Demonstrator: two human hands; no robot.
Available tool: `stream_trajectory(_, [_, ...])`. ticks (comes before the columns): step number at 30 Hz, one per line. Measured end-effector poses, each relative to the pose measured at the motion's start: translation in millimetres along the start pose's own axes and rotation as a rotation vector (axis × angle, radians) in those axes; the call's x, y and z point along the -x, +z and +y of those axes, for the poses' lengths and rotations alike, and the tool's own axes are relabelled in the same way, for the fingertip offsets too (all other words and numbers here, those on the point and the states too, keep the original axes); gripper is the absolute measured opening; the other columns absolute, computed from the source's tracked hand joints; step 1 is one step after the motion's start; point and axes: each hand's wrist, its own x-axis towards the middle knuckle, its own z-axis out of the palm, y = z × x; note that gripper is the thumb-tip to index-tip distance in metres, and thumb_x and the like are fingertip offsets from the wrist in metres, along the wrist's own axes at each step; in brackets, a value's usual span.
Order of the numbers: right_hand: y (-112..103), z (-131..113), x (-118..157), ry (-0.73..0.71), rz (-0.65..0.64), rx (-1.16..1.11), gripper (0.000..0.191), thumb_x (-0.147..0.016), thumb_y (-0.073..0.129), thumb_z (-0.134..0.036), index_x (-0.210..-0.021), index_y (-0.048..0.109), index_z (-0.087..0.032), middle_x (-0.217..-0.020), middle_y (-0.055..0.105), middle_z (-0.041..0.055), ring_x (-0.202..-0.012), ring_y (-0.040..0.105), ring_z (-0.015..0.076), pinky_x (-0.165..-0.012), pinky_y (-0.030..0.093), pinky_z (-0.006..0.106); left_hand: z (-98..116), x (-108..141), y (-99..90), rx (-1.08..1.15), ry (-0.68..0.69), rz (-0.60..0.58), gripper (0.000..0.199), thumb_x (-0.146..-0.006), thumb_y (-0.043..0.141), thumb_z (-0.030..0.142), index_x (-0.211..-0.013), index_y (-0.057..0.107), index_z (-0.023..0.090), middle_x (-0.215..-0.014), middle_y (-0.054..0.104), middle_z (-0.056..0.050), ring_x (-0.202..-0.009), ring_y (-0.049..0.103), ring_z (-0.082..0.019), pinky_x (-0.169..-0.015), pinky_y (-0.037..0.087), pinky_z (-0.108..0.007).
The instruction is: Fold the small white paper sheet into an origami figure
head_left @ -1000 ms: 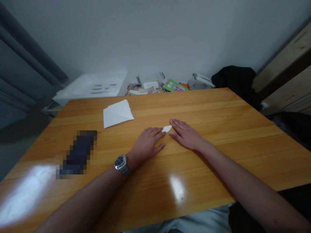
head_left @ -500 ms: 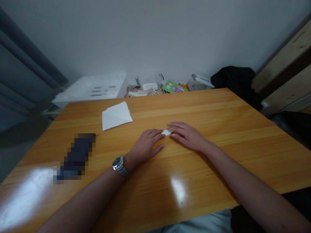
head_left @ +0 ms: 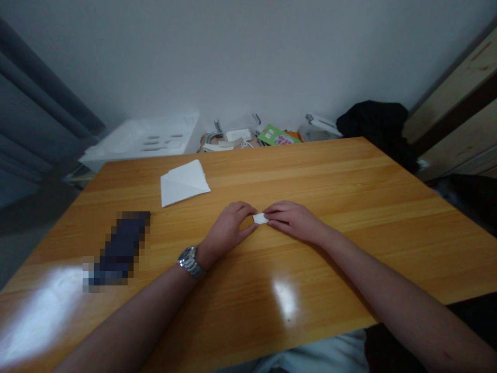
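Note:
A small folded piece of white paper [head_left: 260,218] lies at the middle of the wooden table, between my two hands. My left hand [head_left: 229,228], with a metal watch [head_left: 190,260] on its wrist, pinches the paper's left edge between thumb and fingers. From the right, my right hand [head_left: 293,220] grips the other end, its fingertips covering that edge. Further back to the left rests a stack of white paper sheets [head_left: 184,184], apart from both hands.
A dark blurred-out object [head_left: 122,246] lies on the table's [head_left: 330,181] left side. Behind the far edge stand a white foam tray [head_left: 143,137], a green booklet [head_left: 278,135] and a clear plastic box [head_left: 318,129]. Black cloth [head_left: 373,124] is heaped at the back right.
The small paper now shows as a neat rectangle, slightly left and nearer. My left thumb has closed in on its edge, and my right fingers have drawn together on its other end.

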Motion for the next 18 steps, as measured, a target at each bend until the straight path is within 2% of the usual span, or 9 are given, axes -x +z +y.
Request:
stream_trajectory(13, [3.3, -1.0, -0.3, 0.019, 0.065, -0.02, 0.018, -0.097, 0.063, -0.028, -0.107, 0.077, -0.022, -0.114, 0.077, 0.0053, -0.105, 0.07, 0.0212, -0.094, 0.054, 0.036, -2.4, -1.3, 2.3, 0.03, 0.008, 0.015, 0.016, -0.096, 0.062, 0.03, -0.108, 0.066, 0.02, -0.111, 0.066, -0.006, -0.104, 0.06, -0.023, -0.096, 0.048, -0.039])
stream_trajectory(18, [3.4, -3.9, -1.4, 0.012, 0.085, -0.016, 0.016, -0.097, 0.063, -0.025, -0.105, 0.076, -0.02, -0.113, 0.077, 0.006, -0.103, 0.069, 0.0217, -0.092, 0.054, 0.035, -1.9, 0.0, -2.5, 0.031, -0.002, 0.002, 0.016, -0.096, 0.062, 0.027, -0.11, 0.066, 0.02, -0.11, 0.066, -0.006, -0.104, 0.059, -0.022, -0.097, 0.047, -0.039])
